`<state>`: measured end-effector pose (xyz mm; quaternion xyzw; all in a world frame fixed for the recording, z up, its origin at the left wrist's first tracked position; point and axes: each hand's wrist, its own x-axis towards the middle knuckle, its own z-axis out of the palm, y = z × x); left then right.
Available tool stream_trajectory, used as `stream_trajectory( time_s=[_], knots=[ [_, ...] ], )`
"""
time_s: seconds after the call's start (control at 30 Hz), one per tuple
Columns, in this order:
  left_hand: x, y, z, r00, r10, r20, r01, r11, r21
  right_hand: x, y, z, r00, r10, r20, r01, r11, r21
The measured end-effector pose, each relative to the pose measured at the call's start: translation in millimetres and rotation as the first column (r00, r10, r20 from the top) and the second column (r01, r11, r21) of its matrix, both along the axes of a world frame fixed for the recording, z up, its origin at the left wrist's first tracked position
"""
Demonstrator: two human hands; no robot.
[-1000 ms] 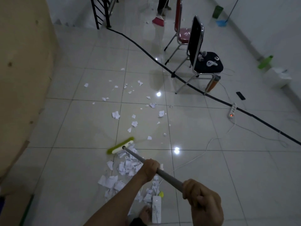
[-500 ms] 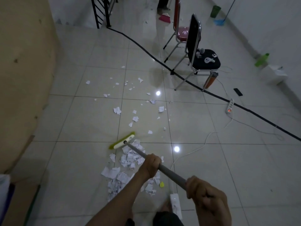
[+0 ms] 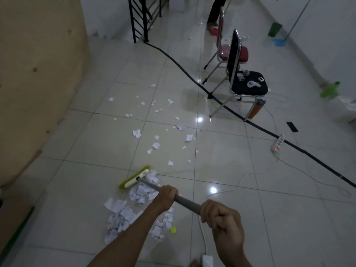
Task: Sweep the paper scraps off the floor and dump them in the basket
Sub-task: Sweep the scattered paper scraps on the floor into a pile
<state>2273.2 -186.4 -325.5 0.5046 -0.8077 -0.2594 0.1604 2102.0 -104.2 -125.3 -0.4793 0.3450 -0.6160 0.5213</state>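
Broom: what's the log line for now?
left hand: grips broom handle; right hand: grips handle; paper scraps: piled beside broom head

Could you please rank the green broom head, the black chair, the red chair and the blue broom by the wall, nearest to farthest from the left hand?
1. green broom head: on the floor just ahead-left of the left hand.
2. black chair: ahead, to the right.
3. red chair: behind the black one.
4. blue broom: far right, against the wall.

Glossy tiled floor (image 3: 250, 189), two chairs (image 3: 248, 83)
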Motion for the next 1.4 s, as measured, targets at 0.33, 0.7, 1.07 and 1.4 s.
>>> stream_trajectory(
  time_s=[0.33, 0.7, 1.07, 1.4],
  knots=[
    [-83.4, 10.6, -8.5, 0.984, 0.118, -0.132, -0.132, 0.986, -0.104, -85.2, -5.4, 1.1, 0.997, 0.073, -0.029, -0.073, 0.997, 0.016],
    [-118.3, -70.1, 41.7, 0.949, 0.280, -0.144, -0.314, 0.874, -0.370, -122.1, -108.2, 53.9, 0.976, 0.217, 0.016, -0.217, 0.975, 0.053],
    [-113.9, -186.5, 118.4, 0.864, 0.500, -0.061, -0.501, 0.866, 0.000, -99.8, -251.9, 114.2, 0.925, 0.371, 0.087, -0.369, 0.929, -0.034],
    [-100.2, -252.6, 177.6, 0.465, 0.801, -0.377, -0.704, 0.593, 0.391, -27.6, -330.8, 169.6, 0.886, 0.463, 0.022, -0.459, 0.883, -0.097]
  ],
)
